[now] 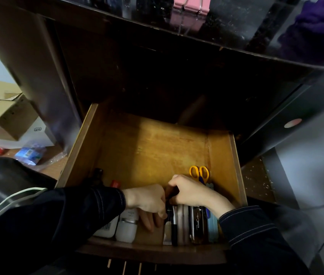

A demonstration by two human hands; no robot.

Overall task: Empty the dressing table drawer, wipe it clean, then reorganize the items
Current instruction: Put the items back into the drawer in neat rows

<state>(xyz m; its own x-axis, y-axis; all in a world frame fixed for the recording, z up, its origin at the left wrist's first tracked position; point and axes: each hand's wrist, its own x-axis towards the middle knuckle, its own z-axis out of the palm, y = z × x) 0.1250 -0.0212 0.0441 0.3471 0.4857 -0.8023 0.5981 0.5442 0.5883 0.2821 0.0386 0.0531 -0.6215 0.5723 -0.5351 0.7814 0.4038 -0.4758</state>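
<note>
In the drawer (157,151), our right hand (189,190) pinches a dark case (174,225) in the front row; left hand (147,201) fingers press straight beside it. We should slot it upright, bracing its neighbours.

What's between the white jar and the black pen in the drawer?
Fingers of the left hand, over the drawer floor; head view.

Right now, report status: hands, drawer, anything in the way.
Left hand against the upright cases, grip unclear. Right hand curled on a dark item. Drawer mostly bare; scissors, white bottles inside. No obstruction seen.
</note>
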